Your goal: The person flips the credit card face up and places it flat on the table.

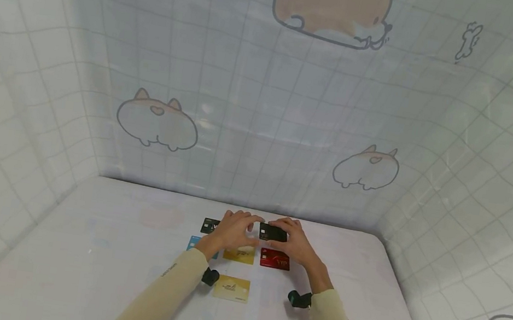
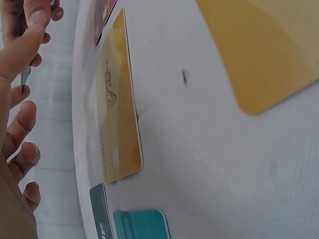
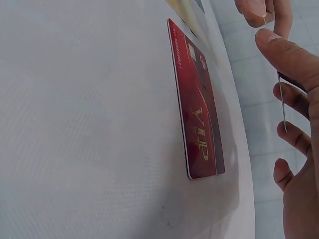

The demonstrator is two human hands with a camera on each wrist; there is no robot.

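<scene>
A black VIP card [image 1: 273, 233] is held up off the table between both hands, its face toward the head camera. My right hand [image 1: 296, 242] grips its right part with thumb and fingers; the right wrist view shows this card edge-on along the right fingers [image 3: 294, 137]. At the card's left end, my left hand [image 1: 232, 232] curves thumb and index finger to the edge; its exact contact is partly hidden. Below the hands lie a red VIP card [image 1: 275, 262] and a gold card [image 1: 239, 257]. Under the left wrist are a blue card [image 1: 194, 242] and a dark card [image 1: 208, 225].
Another gold card [image 1: 231, 289] lies nearer, between the forearms. The white table [image 1: 130, 274] meets a hanging sheet [image 1: 245, 169] printed with a grid and cartoon dogs at its back and sides. Dark wrist cameras [image 1: 299, 299] sit beneath both wrists.
</scene>
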